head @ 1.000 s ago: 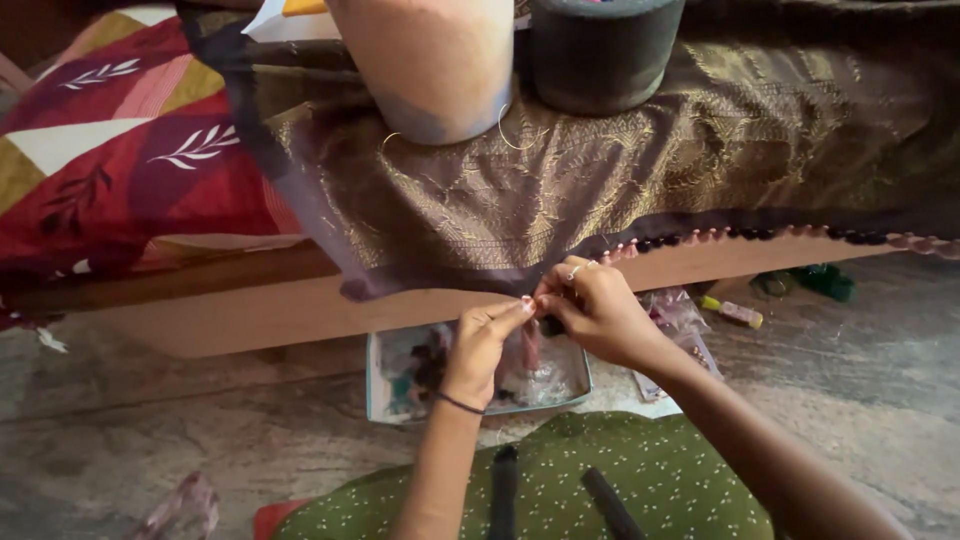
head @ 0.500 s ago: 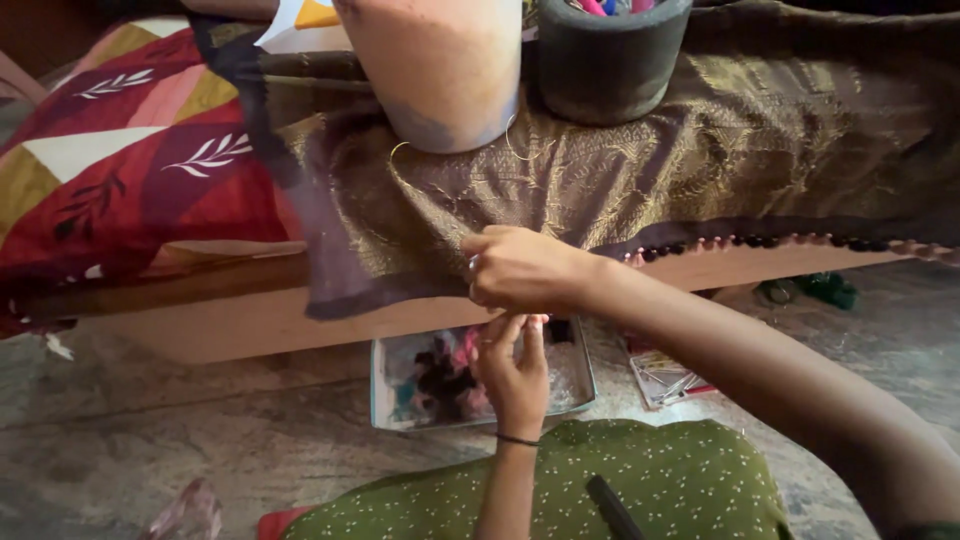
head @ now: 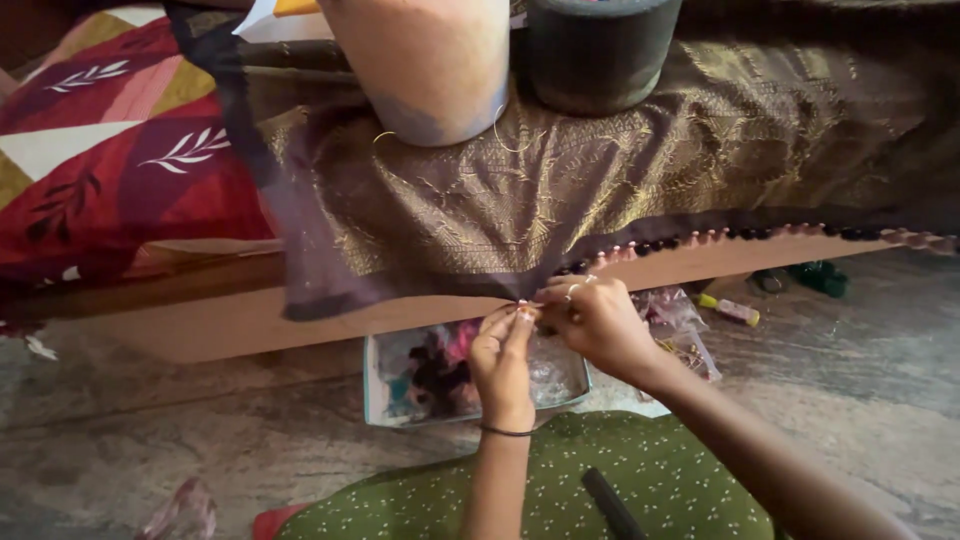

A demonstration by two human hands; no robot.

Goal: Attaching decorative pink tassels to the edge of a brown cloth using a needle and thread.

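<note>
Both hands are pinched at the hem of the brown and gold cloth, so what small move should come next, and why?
Probably move a little along the hem toward the bare stretch on the left. The left hand and right hand meet at the edge of the brown cloth, just where the row of small tassels ends; the hem beyond them carries none.

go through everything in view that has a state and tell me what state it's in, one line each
left hand: fingertips pinched at the cloth's lower edge
right hand: closed on the same edge, beside the left
brown gold-patterned cloth: draped over the platform edge, hanging
bead trim: attached along the hem to the right of the hands
clear box: on the floor, holding colourful bits
dark round container: upright on the cloth
</note>
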